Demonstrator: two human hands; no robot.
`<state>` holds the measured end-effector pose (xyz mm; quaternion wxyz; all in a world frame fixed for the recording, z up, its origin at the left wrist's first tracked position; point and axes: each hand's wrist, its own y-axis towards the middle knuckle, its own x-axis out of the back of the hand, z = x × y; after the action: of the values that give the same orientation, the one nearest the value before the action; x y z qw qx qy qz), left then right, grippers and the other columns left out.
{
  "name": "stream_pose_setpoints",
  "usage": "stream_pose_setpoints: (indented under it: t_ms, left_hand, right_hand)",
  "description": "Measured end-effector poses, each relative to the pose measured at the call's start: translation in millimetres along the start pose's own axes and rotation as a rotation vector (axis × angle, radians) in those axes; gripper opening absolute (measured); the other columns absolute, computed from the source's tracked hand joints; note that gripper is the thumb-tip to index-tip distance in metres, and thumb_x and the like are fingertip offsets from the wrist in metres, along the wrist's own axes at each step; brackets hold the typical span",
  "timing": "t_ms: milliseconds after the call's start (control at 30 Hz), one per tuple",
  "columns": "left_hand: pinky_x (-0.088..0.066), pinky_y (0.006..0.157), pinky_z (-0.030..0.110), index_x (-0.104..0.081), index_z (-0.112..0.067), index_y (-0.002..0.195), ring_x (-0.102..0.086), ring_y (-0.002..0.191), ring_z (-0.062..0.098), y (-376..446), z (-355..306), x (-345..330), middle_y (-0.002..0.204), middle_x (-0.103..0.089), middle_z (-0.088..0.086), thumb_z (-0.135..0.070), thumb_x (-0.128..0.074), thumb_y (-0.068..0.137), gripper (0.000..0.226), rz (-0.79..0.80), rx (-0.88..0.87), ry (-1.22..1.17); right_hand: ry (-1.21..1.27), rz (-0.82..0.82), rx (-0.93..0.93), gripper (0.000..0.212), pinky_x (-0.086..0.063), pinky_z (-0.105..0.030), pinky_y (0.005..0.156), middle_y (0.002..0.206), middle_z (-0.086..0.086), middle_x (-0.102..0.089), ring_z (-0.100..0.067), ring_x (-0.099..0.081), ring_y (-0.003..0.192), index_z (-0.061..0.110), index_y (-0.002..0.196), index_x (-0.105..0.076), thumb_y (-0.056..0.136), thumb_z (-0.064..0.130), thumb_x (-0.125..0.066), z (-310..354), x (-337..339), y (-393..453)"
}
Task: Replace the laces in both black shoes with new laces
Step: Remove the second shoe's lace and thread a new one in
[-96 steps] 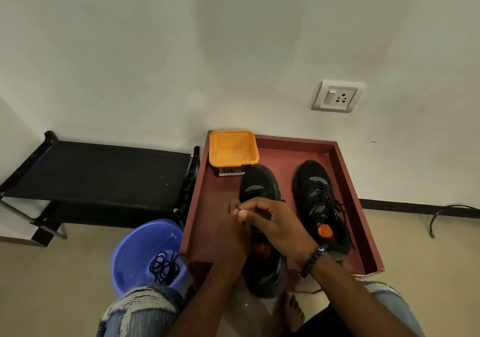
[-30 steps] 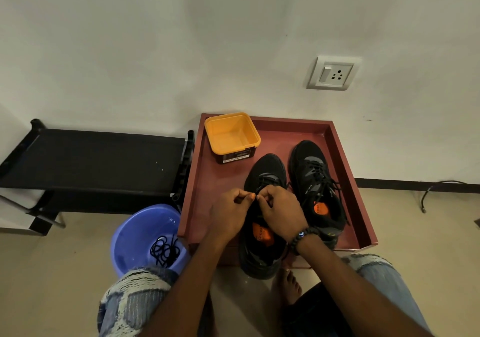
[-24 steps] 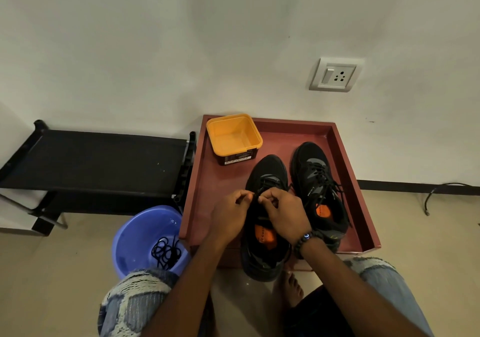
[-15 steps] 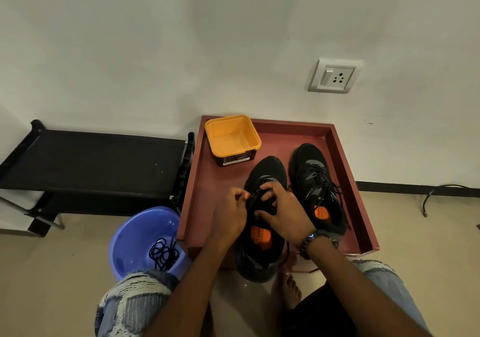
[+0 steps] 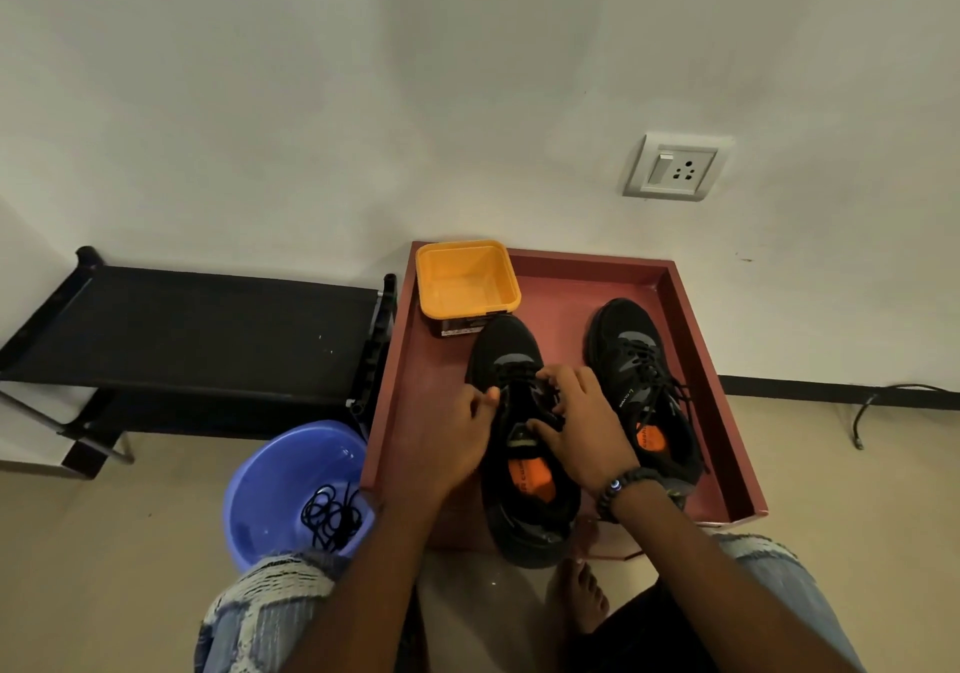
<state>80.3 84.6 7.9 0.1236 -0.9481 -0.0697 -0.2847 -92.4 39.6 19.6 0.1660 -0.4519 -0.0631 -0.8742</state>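
this looks like a room in a home, seen from floor level. a plain painted wall [image 5: 363, 75] carries a white switch-and-socket plate [image 5: 674, 168], with a dark skirting strip [image 5: 831, 392] along beige floor tiles [image 5: 104, 568]. a low black folding rack [image 5: 197, 329] stands against the wall, and a blue plastic basin [image 5: 270, 485] and a red tray [image 5: 696, 340] sit on the floor.
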Motion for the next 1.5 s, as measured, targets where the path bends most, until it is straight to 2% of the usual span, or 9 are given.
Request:
stream_pose_setpoints:
  t_ms: [233, 500, 700, 800, 900, 1000, 1167, 1367, 1500]
  left_hand:
    - [-0.039, 0.063, 0.032, -0.057, -0.016, 0.071, -0.046, 0.063, 0.016, -4, -14, 8, 0.067, -0.051, 0.002, -0.036, -0.048, 0.102, 0.038, 0.086, -0.003, -0.258]
    - [-0.044, 0.068, 0.027, -0.056, -0.017, 0.083, -0.05, 0.07, 0.011, -16, -7, 74, 0.081, -0.054, 0.001, -0.025, -0.055, 0.098, 0.017, -0.683, 0.517, -1.137]
    - [-0.04, 0.067, 0.03, -0.062, -0.01, 0.081, -0.052, 0.078, 0.022, -11, -16, 43, 0.08, -0.055, 0.005, -0.028, -0.055, 0.097, 0.025, -0.304, 0.34, -0.6]
    - [-0.046, 0.083, 0.03, -0.066, 0.009, 0.105, -0.065, 0.096, 0.025, -10, -28, 21, 0.089, -0.068, 0.01, -0.026, -0.055, 0.097, 0.037, -0.118, 0.257, -0.703]
    - [-0.049, 0.088, 0.031, -0.065, 0.008, 0.105, -0.069, 0.103, 0.027, -8, -36, 20, 0.102, -0.072, 0.019, -0.022, -0.054, 0.099, 0.033, -0.12, 0.275, -0.96]
    - [-0.049, 0.092, 0.036, -0.073, -0.007, 0.085, -0.07, 0.088, 0.021, -9, -38, 29, 0.084, -0.073, 0.009, -0.019, -0.052, 0.099, 0.028, -0.164, 0.196, -1.03]
    - [-0.042, 0.069, 0.03, -0.067, -0.014, 0.073, -0.05, 0.066, 0.013, -18, -36, 39, 0.064, -0.054, 0.0, -0.015, -0.05, 0.099, 0.032, -0.162, 0.031, -0.933]
    - [-0.044, 0.073, 0.035, -0.07, -0.014, 0.085, -0.056, 0.075, 0.023, -13, -27, 47, 0.077, -0.065, 0.009, -0.052, -0.056, 0.086, 0.04, -0.246, 0.068, -0.918]
    - [-0.05, 0.08, 0.035, -0.066, -0.022, 0.109, -0.065, 0.092, 0.02, -13, -29, 34, 0.105, -0.071, 0.006, -0.043, -0.033, 0.105, 0.039, -0.081, 0.101, -0.892]
  right_hand:
    - [-0.044, -0.086, -0.117, 0.04, -0.053, -0.044, 0.078, 0.11, 0.0, -0.052, -0.026, -0.059, 0.092, 0.023, 0.109, -0.044, 0.082, 0.011, -0.07, -6, 2, -1]
    - [-0.061, -0.114, -0.144, 0.042, -0.053, -0.046, 0.078, 0.101, 0.001, -0.055, -0.026, -0.06, 0.091, 0.025, 0.104, -0.037, 0.082, 0.011, -0.069, -6, -1, -1]
    - [-0.018, -0.01, -0.103, 0.053, -0.055, -0.043, 0.078, 0.105, 0.007, -0.057, -0.017, -0.061, 0.095, 0.032, 0.124, -0.038, 0.084, 0.025, -0.072, 2, 1, -3]
    - [-0.021, 0.014, -0.029, 0.059, -0.055, -0.034, 0.082, 0.107, 0.012, -0.047, -0.009, -0.055, 0.098, 0.034, 0.131, -0.038, 0.084, 0.032, -0.074, 8, 5, -7]
    - [0.026, -0.062, 0.051, 0.051, -0.054, -0.031, 0.084, 0.103, 0.013, -0.044, -0.006, -0.051, 0.095, 0.031, 0.13, -0.044, 0.086, 0.031, -0.071, 17, 9, -11]
    - [0.051, -0.107, 0.135, 0.051, -0.052, -0.033, 0.087, 0.101, 0.012, -0.046, -0.006, -0.049, 0.094, 0.031, 0.131, -0.046, 0.086, 0.03, -0.071, 34, 10, -9]
    - [0.065, -0.063, 0.301, 0.063, -0.047, -0.027, 0.086, 0.113, 0.009, -0.049, -0.005, -0.048, 0.093, 0.034, 0.143, -0.039, 0.088, 0.029, -0.068, 75, 8, 4]
    - [0.068, 0.027, 0.349, 0.017, -0.039, -0.012, 0.071, 0.091, 0.019, -0.058, 0.004, -0.051, 0.076, 0.023, 0.107, -0.07, 0.097, 0.032, -0.059, 87, 19, 21]
    - [0.298, 0.042, 0.208, 0.032, -0.053, -0.025, 0.064, 0.078, 0.009, -0.07, -0.004, -0.063, 0.067, 0.022, 0.091, -0.07, 0.102, 0.041, -0.047, 99, 48, 29]
